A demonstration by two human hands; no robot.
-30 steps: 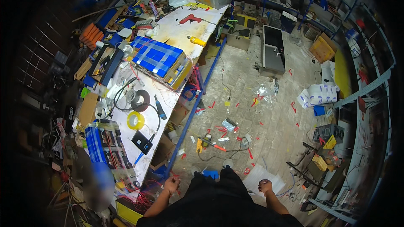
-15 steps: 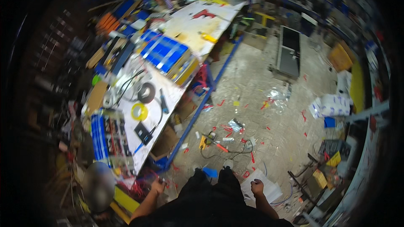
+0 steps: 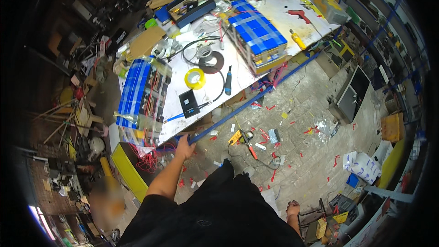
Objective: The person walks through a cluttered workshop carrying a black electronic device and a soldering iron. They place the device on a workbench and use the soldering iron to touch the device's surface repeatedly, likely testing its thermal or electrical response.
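Nearest you, your right hand (image 3: 292, 208) hangs low over the floor, away from the bench; its fingers look curled and nothing shows in them, though how tightly they close cannot be told. Your left hand (image 3: 185, 147) marks the main change: half a second ago it hung beside your leg, and it now meets the near edge of the white workbench (image 3: 173, 129), by the blue rail (image 3: 244, 105). Its fingertips are hidden, so you cannot tell how far the fingers are open or whether they grip. Your view has also swung left, which puts the bench squarely before you and, by judgement, its near end within easier reach. Just beyond the left hand, to its left, stands the near blue pack (image 3: 133, 93), untouched, with red wires (image 3: 148, 160) trailing below. Farther up lie a black device (image 3: 188, 103) and a yellow tape roll (image 3: 187, 78); beyond these sit the far blue pack (image 3: 260, 27) and a red glue gun (image 3: 299, 16).
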